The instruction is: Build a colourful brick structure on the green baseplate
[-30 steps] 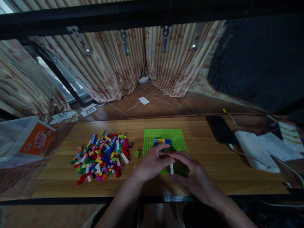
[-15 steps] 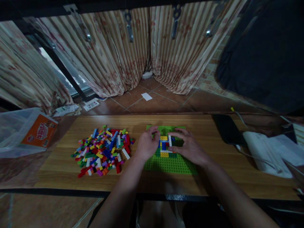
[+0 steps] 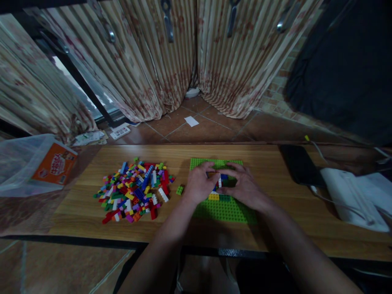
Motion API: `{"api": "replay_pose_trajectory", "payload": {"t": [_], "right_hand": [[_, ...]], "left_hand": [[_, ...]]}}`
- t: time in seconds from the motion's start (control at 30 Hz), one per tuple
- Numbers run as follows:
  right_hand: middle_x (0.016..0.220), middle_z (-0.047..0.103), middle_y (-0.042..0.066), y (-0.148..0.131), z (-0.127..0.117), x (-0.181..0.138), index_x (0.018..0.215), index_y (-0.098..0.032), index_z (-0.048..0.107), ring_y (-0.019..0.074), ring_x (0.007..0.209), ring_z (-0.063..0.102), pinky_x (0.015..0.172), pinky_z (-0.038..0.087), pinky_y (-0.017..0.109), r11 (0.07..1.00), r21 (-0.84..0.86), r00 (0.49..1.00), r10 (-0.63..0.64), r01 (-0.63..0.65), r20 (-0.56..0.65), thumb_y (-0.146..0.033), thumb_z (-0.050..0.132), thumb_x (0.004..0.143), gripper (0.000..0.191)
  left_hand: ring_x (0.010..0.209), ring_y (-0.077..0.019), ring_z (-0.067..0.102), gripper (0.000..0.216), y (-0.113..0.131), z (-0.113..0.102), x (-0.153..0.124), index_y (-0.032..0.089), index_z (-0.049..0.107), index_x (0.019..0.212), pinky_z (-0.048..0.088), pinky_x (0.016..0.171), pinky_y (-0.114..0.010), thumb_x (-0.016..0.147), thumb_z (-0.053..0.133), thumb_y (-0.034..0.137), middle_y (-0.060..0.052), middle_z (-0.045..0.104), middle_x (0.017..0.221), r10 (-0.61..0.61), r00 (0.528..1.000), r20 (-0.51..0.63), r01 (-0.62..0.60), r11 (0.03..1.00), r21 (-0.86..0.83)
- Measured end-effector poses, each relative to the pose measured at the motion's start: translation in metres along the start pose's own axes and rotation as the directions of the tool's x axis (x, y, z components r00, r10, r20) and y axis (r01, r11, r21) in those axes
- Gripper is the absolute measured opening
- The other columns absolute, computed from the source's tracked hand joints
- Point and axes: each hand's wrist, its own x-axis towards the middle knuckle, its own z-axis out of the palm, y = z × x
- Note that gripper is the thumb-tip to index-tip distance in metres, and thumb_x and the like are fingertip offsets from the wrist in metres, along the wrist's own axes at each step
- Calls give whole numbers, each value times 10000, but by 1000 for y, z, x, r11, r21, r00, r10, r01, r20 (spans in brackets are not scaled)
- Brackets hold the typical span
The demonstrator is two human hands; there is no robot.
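Note:
A green baseplate (image 3: pixel 223 210) lies on the wooden table (image 3: pixel 275 204) with a small build of coloured bricks (image 3: pixel 218 192) on it. My left hand (image 3: pixel 199 185) and my right hand (image 3: pixel 243 188) meet over this build, fingers curled and pinching at the bricks; a white brick (image 3: pixel 219 181) shows between the fingertips. Which hand grips it is unclear. A pile of loose coloured bricks (image 3: pixel 134 192) lies to the left, and a single green brick (image 3: pixel 179 190) sits between the pile and the plate.
A clear plastic bin with an orange label (image 3: pixel 36 167) stands at the table's left end. A black phone (image 3: pixel 300 165) and a white device with cables (image 3: pixel 352 196) lie on the right. Curtains and tiled floor are beyond the table.
Both hands moved from the plate's near edge up onto the build and closed together over it. The view has tilted down and the plate sits nearer.

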Motion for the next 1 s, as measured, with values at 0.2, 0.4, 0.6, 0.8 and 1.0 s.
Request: {"api": "replay_pose_trajectory", "payload": {"t": [0.2, 0.4, 0.6, 0.8, 1.0], "right_hand": [[1385, 500, 74, -1, 0, 2, 1107, -342, 727, 351, 1306, 433, 1049, 353, 584, 1000, 1, 1000, 11, -11, 7, -388, 851, 586, 538], [1387, 495, 83, -2, -1, 4, 1095, -332, 733, 368, 1307, 427, 1035, 363, 594, 999, -11, 999, 35, -35, 27, -381, 858, 573, 539], [1375, 506, 75, -2, 1, 3, 1100, -342, 728, 362, 1314, 421, 1034, 361, 604, 1000, -23, 1000, 0, 0, 10, -394, 841, 595, 520], [1397, 507, 107, 6, -2, -3, 1213, -278, 668, 323, 1318, 451, 1077, 364, 541, 998, 53, 999, -30, 30, -14, -389, 810, 639, 601], [1352, 540, 105, 17, -11, -9, 1178, -257, 674, 303, 1286, 499, 1094, 363, 520, 995, 70, 997, -69, 71, -31, -381, 787, 676, 529]], "left_hand": [[1017, -231, 684, 447, 5, 6, 0, 168, 628, 1227, 516, 956, -383, 783, 659, 200, -90, 741, 1055, -37, 998, -47, 39, 998, 39], [1028, -224, 673, 342, 8, 9, -1, 161, 688, 1108, 503, 985, -380, 768, 652, 165, -78, 741, 1056, -49, 996, -71, 51, 998, 23], [1028, -204, 670, 207, 6, 9, -4, 193, 726, 965, 493, 1004, -377, 778, 645, 154, -49, 750, 1040, -1, 996, -85, 2, 1000, 6], [1028, -205, 669, 226, 4, 8, -4, 179, 725, 1000, 485, 1009, -381, 788, 646, 173, -62, 748, 1062, 17, 997, -79, -16, 1000, 23], [1037, -206, 664, 216, 1, 6, -3, 194, 739, 1002, 471, 1019, -379, 800, 663, 210, -62, 747, 1059, 48, 997, -57, -44, 997, 57]]}}
